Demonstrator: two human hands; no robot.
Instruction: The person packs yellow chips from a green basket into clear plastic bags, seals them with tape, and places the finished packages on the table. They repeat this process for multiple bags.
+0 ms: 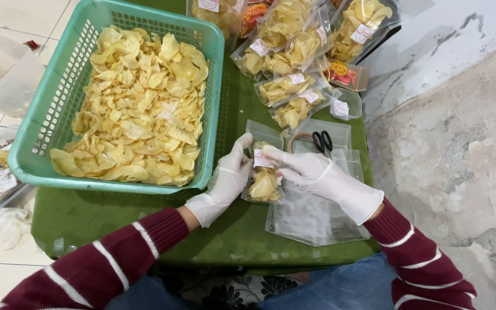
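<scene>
Chips bag [264,178], a small clear pouch with a white label near its top, is sitting between my two gloved hands on the green table [116,221], just in front of the basket's near right corner. I am closing my left hand [228,178] around the bag's left edge, fingers curled up along its side with the fingertips reaching the top corner. I am pressing my right hand [317,172] on the bag's upper right, fingers pinched across the label strip, so both hands are gripping the same bag. Yellow chips are filling its lower half.

Under my right wrist a stack of empty clear bags [311,218] is lying flat on the table, touching the filled one. Just beyond my right fingers, black-handled scissors [321,140] are resting on more clear plastic beside a brown ring of tape, which is partly hidden.

Farther out, a pile of filled, labelled bags [294,51] is spreading across the far right of the table. To my left, a large teal basket [35,132] is holding a heap of loose yellow chips [139,109]. My sleeves are dark red with white stripes.
</scene>
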